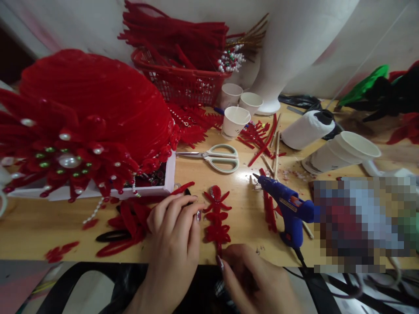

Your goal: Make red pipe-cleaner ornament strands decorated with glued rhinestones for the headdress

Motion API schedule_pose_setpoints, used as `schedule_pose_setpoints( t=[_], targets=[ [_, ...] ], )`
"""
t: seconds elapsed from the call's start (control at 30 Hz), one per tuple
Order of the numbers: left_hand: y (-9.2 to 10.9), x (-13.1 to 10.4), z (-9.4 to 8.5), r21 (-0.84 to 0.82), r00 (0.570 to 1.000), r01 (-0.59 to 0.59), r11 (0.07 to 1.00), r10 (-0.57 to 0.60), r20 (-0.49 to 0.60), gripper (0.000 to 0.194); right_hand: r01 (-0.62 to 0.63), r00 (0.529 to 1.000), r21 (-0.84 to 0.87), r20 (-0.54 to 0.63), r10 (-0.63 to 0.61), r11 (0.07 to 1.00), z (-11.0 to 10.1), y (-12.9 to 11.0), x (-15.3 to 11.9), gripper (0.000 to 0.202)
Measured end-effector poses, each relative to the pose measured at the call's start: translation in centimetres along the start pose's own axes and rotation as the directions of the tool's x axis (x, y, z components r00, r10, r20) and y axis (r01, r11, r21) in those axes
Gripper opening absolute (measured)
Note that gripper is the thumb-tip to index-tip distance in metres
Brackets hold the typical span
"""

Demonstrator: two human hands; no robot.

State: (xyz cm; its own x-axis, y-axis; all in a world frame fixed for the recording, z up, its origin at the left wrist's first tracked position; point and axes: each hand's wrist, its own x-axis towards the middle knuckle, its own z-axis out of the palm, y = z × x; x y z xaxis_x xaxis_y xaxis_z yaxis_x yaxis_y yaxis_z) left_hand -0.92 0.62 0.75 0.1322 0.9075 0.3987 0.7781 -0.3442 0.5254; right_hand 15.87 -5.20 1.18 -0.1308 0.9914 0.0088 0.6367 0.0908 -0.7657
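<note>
- Right hand: thumb and forefinger pinch the lower end of the red ornament, on the near side of the scissors.
- Left hand: palm down, fingers bent and loosely together, tips just beside the ornament's left petals. Whether these fingers pinch anything cannot be told.
- Ornament: lies lengthwise between the hands, its upper end towards the scissors.
- Handling: a light pinch on the narrow end should limit twisting. Support from the left fingertips, without pressing on the petals, should preserve their shape.
- Glue gun: lies right of and nearer than the scissors, nozzle pointing leftward. Treat the nozzle as possibly hot; fingers and plush are best kept off it.
- Red loops: lie left of and nearer than the scissors.
- Paper cup: stands beyond the scissors.
</note>
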Motion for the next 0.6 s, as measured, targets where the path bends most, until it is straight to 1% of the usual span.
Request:
schedule_pose_setpoints(
  t=[0.03,0.1,0.17,0.2,0.27,0.33,0.43,0.5,0.6],
  targets=[
    [-0.1,-0.1,-0.1,-0.022,1.0,-0.008,1.0,0.008,0.0,0.026,0.017,0.999,0.001,-0.037,-0.016,1.0,-0.4,-0.1,0.1,0.018],
    [-0.4,-0.3,-0.2,-0.037,0.999,-0.034,0.999,0.034,0.004,0.026,0.046,0.988,-0.031,-0.145,-0.05,0.998,-1.4,-0.1,0.6,0.016],
    [-0.6,-0.5,-0.2,-0.013,0.998,-0.066,0.998,0.066,0.007,0.026,0.061,0.966,-0.101,-0.244,-0.085,0.993,-2.1,0.1,1.4,0.014],
    [-0.7,-0.5,-0.2,0.004,0.997,-0.08,0.997,0.08,0.006,0.027,0.074,0.957,-0.142,-0.268,-0.11,0.987,-2.3,0.3,1.8,0.014],
    [-0.5,-0.5,-0.2,0.021,0.995,-0.098,0.995,0.098,0.008,0.028,0.119,0.954,-0.199,-0.248,-0.168,0.973,-2.3,0.6,2.7,0.021],
    [-0.3,-0.5,-0.2,0.017,0.994,-0.112,0.994,0.112,0.008,0.027,0.167,0.96,-0.219,-0.187,-0.21,0.961,-2.0,0.8,3.5,0.028],
    [-0.2,-0.4,0.0,0.035,0.989,-0.149,0.988,0.148,0.014,0.028,0.202,0.967,-0.228,-0.108,-0.231,0.953,-1.4,0.8,4.2,0.032],
    [-0.2,-0.4,0.1,0.073,0.984,-0.176,0.982,0.174,0.033,0.032,0.209,0.968,-0.218,-0.092,-0.233,0.953,-1.3,0.7,4.5,0.032],
    [-0.2,-0.3,0.2,0.128,0.98,-0.193,0.973,0.185,0.071,0.037,0.196,0.969,-0.201,-0.111,-0.221,0.96,-1.4,0.8,5.3,0.033]
  ],
)
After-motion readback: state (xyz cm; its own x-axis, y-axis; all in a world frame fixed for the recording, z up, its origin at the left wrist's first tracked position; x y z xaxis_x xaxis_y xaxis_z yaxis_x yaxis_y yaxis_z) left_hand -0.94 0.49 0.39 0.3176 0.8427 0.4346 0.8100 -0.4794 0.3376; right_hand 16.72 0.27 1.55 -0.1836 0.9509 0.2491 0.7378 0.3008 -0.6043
